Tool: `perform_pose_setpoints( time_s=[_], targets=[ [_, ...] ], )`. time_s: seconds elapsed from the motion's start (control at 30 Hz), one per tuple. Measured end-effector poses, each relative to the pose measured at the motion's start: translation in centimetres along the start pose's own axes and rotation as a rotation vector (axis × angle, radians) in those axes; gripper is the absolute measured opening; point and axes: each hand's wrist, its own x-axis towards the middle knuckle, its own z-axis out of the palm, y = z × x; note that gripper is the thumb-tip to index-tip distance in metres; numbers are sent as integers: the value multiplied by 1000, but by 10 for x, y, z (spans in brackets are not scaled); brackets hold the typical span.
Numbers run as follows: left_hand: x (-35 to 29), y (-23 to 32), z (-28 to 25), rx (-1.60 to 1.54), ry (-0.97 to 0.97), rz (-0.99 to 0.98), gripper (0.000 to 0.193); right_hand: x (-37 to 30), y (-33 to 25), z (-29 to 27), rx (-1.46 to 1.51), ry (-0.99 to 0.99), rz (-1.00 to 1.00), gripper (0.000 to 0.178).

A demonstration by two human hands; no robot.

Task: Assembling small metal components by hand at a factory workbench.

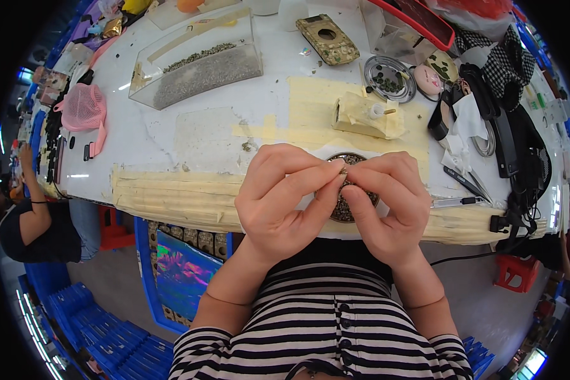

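My left hand is closed in a pinch, thumb and index fingertip on a tiny greenish-brown piece. From the other side my right hand meets it with a bent index fingertip, its thumb slightly lower. The fingertips cover most of the piece, so its kind is unclear. Directly below both hands, at the table's near edge, sits a round dish full of similar small pieces, partly hidden by the fingers. Beyond the hands stands a block wrapped in cream tape, with a small white peg on top.
A clear bin of small grey pieces stands far left, near a pink mesh pouch. Farther back lie a camouflage-patterned case and a round dish with dark green pieces. Tweezers, black straps and cables crowd the right side.
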Motion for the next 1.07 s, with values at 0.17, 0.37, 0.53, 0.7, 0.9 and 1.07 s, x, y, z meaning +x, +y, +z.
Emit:
perform_pose_setpoints(
  time_s=[0.17,0.37,0.53,0.7,0.9,1.07],
  targets=[
    [1,1,-1,7,-18,17,27,0,3,-1,343,0,233,14],
    [0,2,-1,34,-26,-1,26,0,-3,-7,187,38,69,21],
    [-2,3,-2,19,-53,-25,24,2,-3,-6,-47,41,-68,26],
    [-1,2,-4,5,-69,1,25,-3,-2,-1,168,30,152,19],
    [0,4,-5,9,-95,16,25,1,-1,-1,460,-19,359,11],
    [0,4,-4,25,-87,6,26,0,-3,-3,120,61,126,11]
  ],
)
